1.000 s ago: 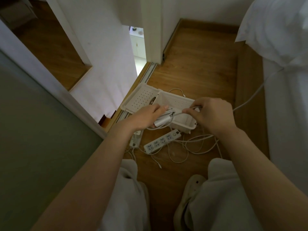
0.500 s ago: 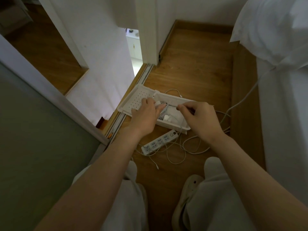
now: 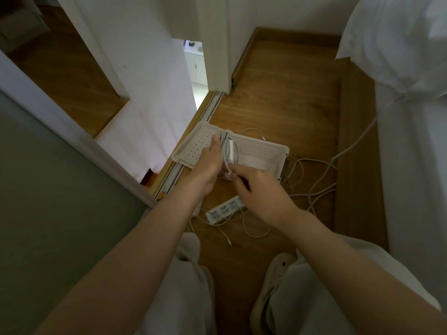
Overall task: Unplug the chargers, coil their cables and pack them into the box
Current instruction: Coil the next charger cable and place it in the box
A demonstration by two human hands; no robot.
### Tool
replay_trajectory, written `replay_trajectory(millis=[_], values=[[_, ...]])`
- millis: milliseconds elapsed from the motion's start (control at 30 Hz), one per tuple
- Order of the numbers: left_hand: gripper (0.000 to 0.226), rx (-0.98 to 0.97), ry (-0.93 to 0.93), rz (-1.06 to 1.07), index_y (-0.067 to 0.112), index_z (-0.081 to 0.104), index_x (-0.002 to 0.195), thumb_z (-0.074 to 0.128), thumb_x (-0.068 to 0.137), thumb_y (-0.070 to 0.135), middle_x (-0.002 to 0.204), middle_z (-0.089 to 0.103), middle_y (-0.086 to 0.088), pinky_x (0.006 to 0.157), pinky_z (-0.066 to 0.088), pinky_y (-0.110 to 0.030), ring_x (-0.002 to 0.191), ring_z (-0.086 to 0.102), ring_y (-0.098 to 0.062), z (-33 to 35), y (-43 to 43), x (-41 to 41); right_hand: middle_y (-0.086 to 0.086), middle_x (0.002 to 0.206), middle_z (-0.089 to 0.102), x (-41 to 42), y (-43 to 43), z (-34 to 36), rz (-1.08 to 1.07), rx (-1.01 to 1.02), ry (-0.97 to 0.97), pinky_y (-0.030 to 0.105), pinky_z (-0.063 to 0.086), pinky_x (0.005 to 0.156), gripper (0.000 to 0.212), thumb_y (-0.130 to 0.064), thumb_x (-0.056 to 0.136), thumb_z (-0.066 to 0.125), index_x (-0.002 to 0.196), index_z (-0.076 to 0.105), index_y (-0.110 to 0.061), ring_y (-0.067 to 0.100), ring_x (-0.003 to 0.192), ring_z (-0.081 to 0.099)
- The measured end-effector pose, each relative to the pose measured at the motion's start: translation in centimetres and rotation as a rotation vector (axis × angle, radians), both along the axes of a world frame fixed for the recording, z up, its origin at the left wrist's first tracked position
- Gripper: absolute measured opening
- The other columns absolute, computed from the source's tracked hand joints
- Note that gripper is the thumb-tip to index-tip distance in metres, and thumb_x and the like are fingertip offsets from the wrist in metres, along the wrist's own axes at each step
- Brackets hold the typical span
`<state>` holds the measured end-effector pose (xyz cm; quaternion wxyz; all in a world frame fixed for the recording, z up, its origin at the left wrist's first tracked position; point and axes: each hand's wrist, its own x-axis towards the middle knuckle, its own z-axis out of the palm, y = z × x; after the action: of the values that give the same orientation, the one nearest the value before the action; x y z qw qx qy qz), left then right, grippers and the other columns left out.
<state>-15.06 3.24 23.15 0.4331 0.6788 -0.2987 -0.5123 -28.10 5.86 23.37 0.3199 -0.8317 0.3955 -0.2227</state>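
Charger [image 3: 232, 151], a white brick w/ its cable [image 3: 224, 151] wound in loops along it, is held in the air over the box's left half, not yet inside. L hand [image 3: 210, 163] grips the bundle, fingers curled round brick + loops. R hand [image 3: 261, 189] pinches the cable's free end at the bundle's near side, thumb + forefinger closed on it.

Box [image 3: 281, 163] sits open on the floor [image 3: 290, 93], hard by the door track at the floor's left edge. Its perforated lid [image 3: 193, 146] is folded out to the left. Power strip [image 3: 225, 210] lies just in front of the box. Loose cables [image 3: 312, 187] sprawl from there toward the floor's right edge, by the bed [image 3: 411, 165], and one long lead [image 3: 358, 139] climbs up that side.

Risks, as I judge them:
- Free end looks untucked. If L hand lets go before it's secured, the loops prob. spring open and spill over the box wall.
- Winding tight round the brick could kink the cable where it leaves the brick.
- Floor cables overlap. Pulling one would likely drag the strip or knot the rest.
- The long lead may be plugged in up top; can't tell. A yank on it could strain the plug.
- Light is dim and the plug tip is small, so it's easy to fumble.
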Motion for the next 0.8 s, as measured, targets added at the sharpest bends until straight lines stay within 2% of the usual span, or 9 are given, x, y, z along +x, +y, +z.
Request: replay_trajectory(millis=[100,200,267,400,533,600,667,733,800], values=[[0.051,0.041,0.197,0.086,0.016,0.061,0.092,0.020,0.102,0.045,0.094,0.065,-0.011,0.094,0.050,-0.041,0.091,0.063,-0.023,0.4,-0.3,0.2,-0.010,0.063,0.047,0.5,0.3,-0.8,0.036,0.021,0.085,0.019,0.031,0.049,0.022,-0.019,0.099,0.041,0.103,0.062,-0.014,0.002,0.050,0.041],[0.053,0.048,0.373,0.108,0.008,0.054,0.122,0.021,0.102,0.044,0.110,0.063,-0.015,0.085,0.052,-0.036,0.098,0.062,-0.024,0.7,-0.1,0.7,0.002,0.078,0.060,0.8,0.4,-1.2,0.068,0.029,0.155,0.030,0.041,0.058,0.025,-0.024,0.099,0.039,0.103,0.062,-0.014,0.012,0.061,0.050],[0.053,0.033,0.462,0.110,0.008,0.050,0.129,0.023,0.101,0.045,0.121,0.060,-0.017,0.079,0.053,-0.036,0.102,0.061,-0.026,0.9,0.1,1.1,0.005,0.086,0.065,0.8,0.1,-1.5,0.058,0.055,0.183,0.032,0.046,0.063,0.027,-0.025,0.100,0.038,0.104,0.062,-0.014,0.016,0.068,0.054],[0.058,0.010,0.494,0.067,0.013,0.052,0.132,0.020,0.100,0.049,0.124,0.061,-0.016,0.075,0.053,-0.041,0.103,0.061,-0.028,1.2,0.1,1.3,0.006,0.086,0.067,0.3,-1.1,-1.5,0.015,0.091,0.314,0.040,0.052,0.072,0.033,-0.035,0.100,0.034,0.093,0.061,-0.017,0.023,0.077,0.063],[0.045,-0.012,0.349,-0.025,0.019,0.065,0.102,0.029,0.101,0.047,0.092,0.068,-0.005,0.066,0.051,-0.033,0.081,0.062,-0.020,1.7,0.1,1.5,0.001,0.081,0.063,-0.4,-1.6,-0.9,0.003,0.053,0.428,0.034,0.049,0.068,0.038,-0.040,0.100,0.032,0.086,0.060,-0.018,0.018,0.074,0.060],[0.042,-0.057,0.221,-0.050,0.019,0.066,0.090,0.033,0.101,0.044,0.081,0.068,-0.003,0.072,0.051,-0.033,0.078,0.062,-0.019,1.8,0.3,1.6,0.001,0.084,0.063,-0.8,-2.2,-0.9,-0.032,0.014,0.469,0.030,0.045,0.064,0.036,-0.037,0.100,0.033,0.090,0.061,-0.017,0.018,0.076,0.060],[0.048,-0.110,-0.057,-0.155,0.013,0.066,0.100,0.030,0.101,0.044,0.088,0.069,-0.009,0.078,0.050,-0.035,0.082,0.063,-0.022,1.5,0.4,1.9,0.000,0.086,0.064,-1.3,-2.9,-1.1,-0.088,0.011,0.452,0.026,0.042,0.060,0.031,-0.032,0.100,0.035,0.093,0.062,-0.018,0.015,0.073,0.060],[0.053,-0.136,-0.331,-0.257,0.006,0.062,0.106,0.024,0.102,0.043,0.091,0.067,-0.014,0.073,0.049,-0.032,0.081,0.063,-0.026,1.7,0.7,2.0,-0.004,0.080,0.062,-1.7,-3.6,-1.1,-0.140,0.025,0.419,0.021,0.036,0.051,0.029,-0.031,0.100,0.037,0.093,0.063,-0.020,0.004,0.060,0.050],[0.057,-0.134,-0.416,-0.300,0.002,0.061,0.103,0.023,0.102,0.044,0.087,0.065,-0.014,0.068,0.049,-0.031,0.078,0.062,-0.026,1.7,0.9,2.1,-0.013,0.069,0.053,-2.0,-3.9,-1.0,-0.179,0.030,0.398,0.019,0.031,0.048,0.028,-0.030,0.100,0.037,0.093,0.063,-0.021,-0.001,0.053,0.040]])
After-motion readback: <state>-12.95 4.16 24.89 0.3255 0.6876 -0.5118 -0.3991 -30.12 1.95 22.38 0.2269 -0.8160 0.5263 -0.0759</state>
